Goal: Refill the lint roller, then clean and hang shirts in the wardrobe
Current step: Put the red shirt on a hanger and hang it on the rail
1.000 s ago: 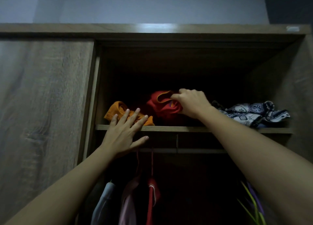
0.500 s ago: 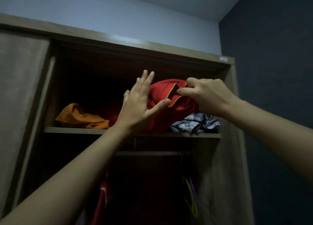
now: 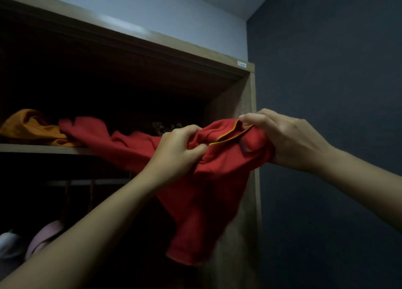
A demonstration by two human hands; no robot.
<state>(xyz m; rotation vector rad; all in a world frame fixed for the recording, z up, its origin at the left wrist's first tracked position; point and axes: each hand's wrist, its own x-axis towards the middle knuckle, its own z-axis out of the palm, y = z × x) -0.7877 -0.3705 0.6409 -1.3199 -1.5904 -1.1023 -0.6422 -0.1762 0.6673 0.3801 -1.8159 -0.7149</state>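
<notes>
Gripping a red shirt (image 3: 217, 180) at the top of the open wardrobe (image 3: 247, 101), the person has both arms stretched up and forward. The left hand (image 3: 176, 151) is bunched into the cloth, its fingers curled round a fold and the thumb pressed over the fabric. The right hand (image 3: 282, 138) pinches the collar, which has a thin yellow edge, between thumb and fingers, with more of the shirt gathered against its palm. The two hands are near each other, with the collar spanning between them.

The shirt's far end lies on the upper shelf (image 3: 32, 148) and drapes over its front edge. The rest hangs in front of the wardrobe's right side panel, the hem loose below the hands. On the shelf to the left, a crumpled orange garment (image 3: 26, 125) touches the red cloth. Behind the shirt, deep in shadow, a patterned cloth (image 3: 165, 126) is too dark to make out.

Under the shelf runs a hanging rail (image 3: 104, 181). Below it, a pink garment (image 3: 43, 236) and a white garment (image 3: 8, 243) show at the lower left. A small label (image 3: 242, 64) is stuck at the wardrobe's top right corner. A dark blue wall (image 3: 326, 71) fills the right side.
</notes>
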